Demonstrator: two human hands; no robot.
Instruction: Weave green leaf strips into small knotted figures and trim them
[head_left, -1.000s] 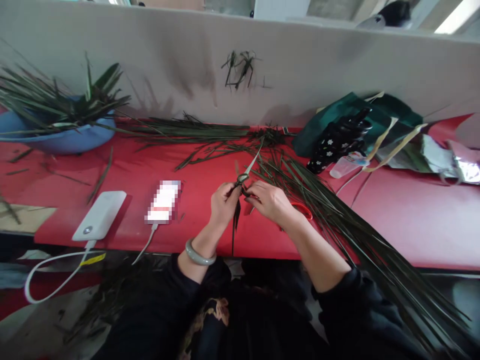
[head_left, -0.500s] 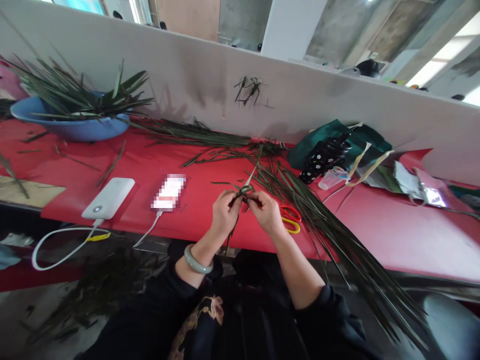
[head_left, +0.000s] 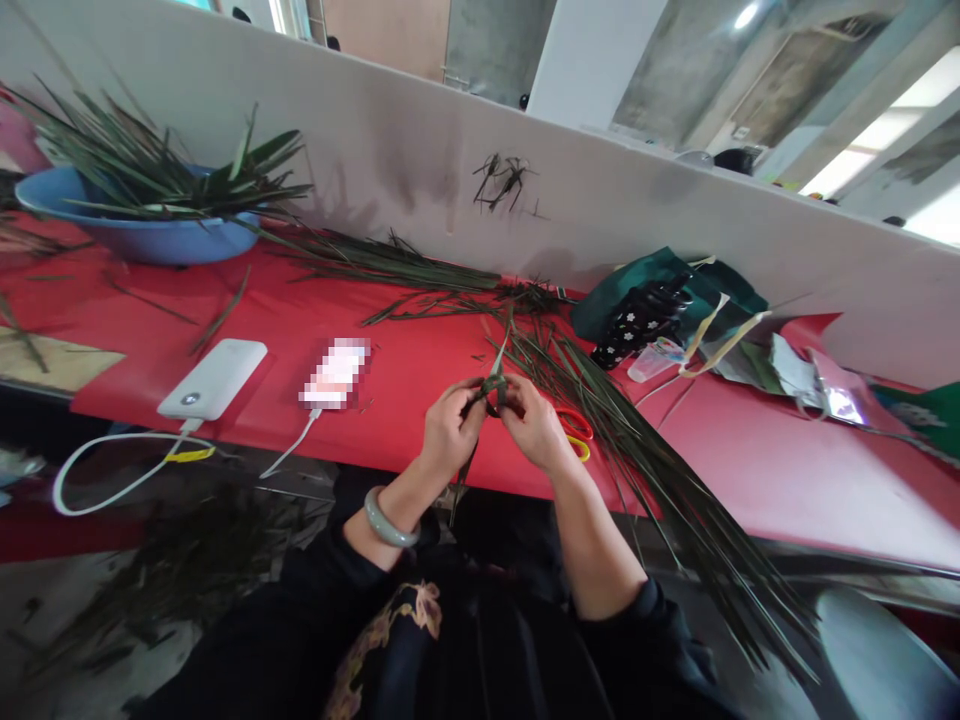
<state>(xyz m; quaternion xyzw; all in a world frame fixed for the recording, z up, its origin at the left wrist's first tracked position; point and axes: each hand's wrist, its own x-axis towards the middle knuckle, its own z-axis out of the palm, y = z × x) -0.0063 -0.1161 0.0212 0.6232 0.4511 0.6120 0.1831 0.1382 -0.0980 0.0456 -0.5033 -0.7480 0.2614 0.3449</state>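
Note:
Between my two hands is a small woven piece of green leaf strips (head_left: 493,388), with a loop in it. One pale strip end points up and away from it, and darker ends hang below toward the table edge. My left hand (head_left: 453,425), with a bangle on the wrist, pinches its left side. On the right side my right hand (head_left: 534,420) grips it with thumb and fingers. Just right of that hand lie scissors (head_left: 576,425) with red and yellow handles, partly under a bundle of long leaf strips (head_left: 637,430).
A blue basin (head_left: 180,240) full of leaves stands at the back left. Nearer are a white power bank (head_left: 214,380) and a phone (head_left: 336,375), both with cables. At the right are a green bag (head_left: 600,295) and a flowered black item (head_left: 637,325). A low wall (head_left: 405,150) runs behind.
Both hands have turned the woven piece, and its loop now faces me more openly. The long side strip at the left no longer shows. The view has shifted slightly.

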